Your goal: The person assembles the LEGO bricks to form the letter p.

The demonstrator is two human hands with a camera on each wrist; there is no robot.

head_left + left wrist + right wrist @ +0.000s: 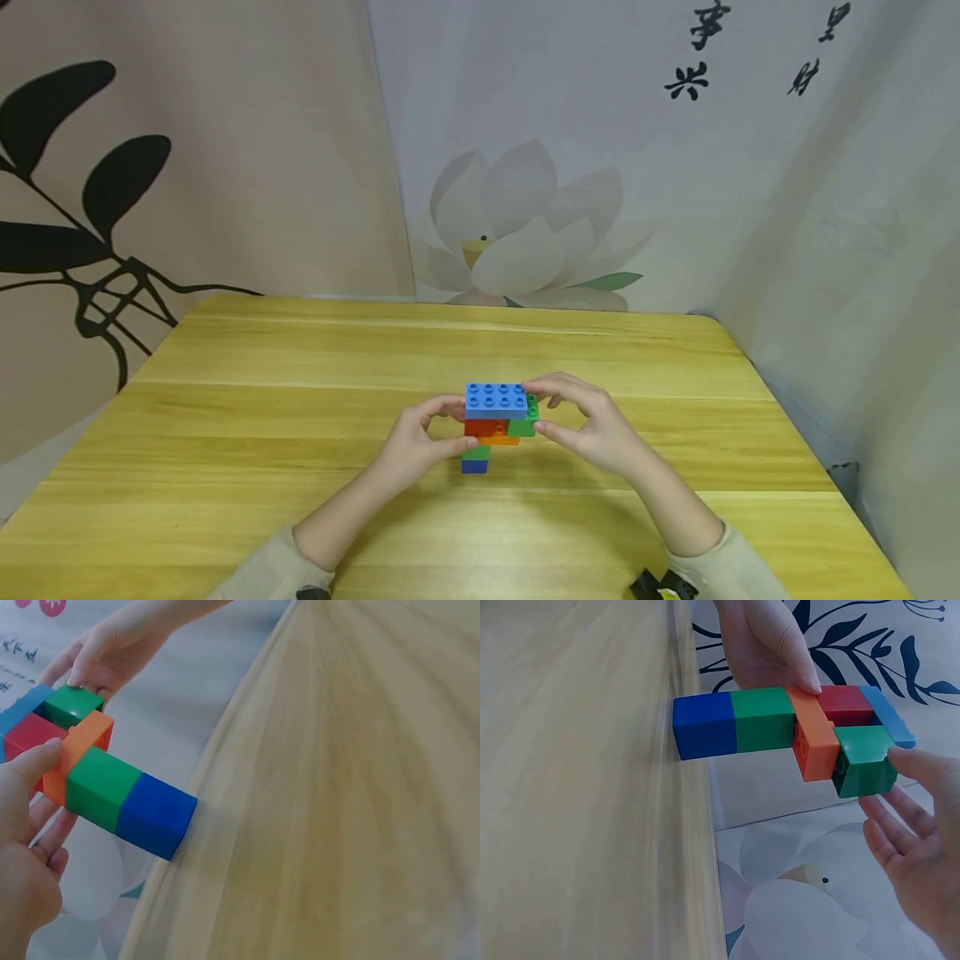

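A stack of toy building bricks is held between two hands over the table. The left hand (414, 446) grips its left side, thumb on the red brick (36, 736) and orange brick (79, 754), other fingers behind. With thumb and fingers, the right hand (596, 421) pinches a green brick (865, 754) at the stack's right side. A light blue brick (496, 402) with studs tops the stack, overhanging beside the red one. Below the orange brick come another green brick (763, 720) and a dark blue brick (705, 726) at the bottom.
The wooden table (262, 467) reaches back to a hanging cloth (300, 150) printed with plants, a lotus and black characters. A black object with a yellow mark (662, 586) shows near the right cuff at the lower edge of the head view.
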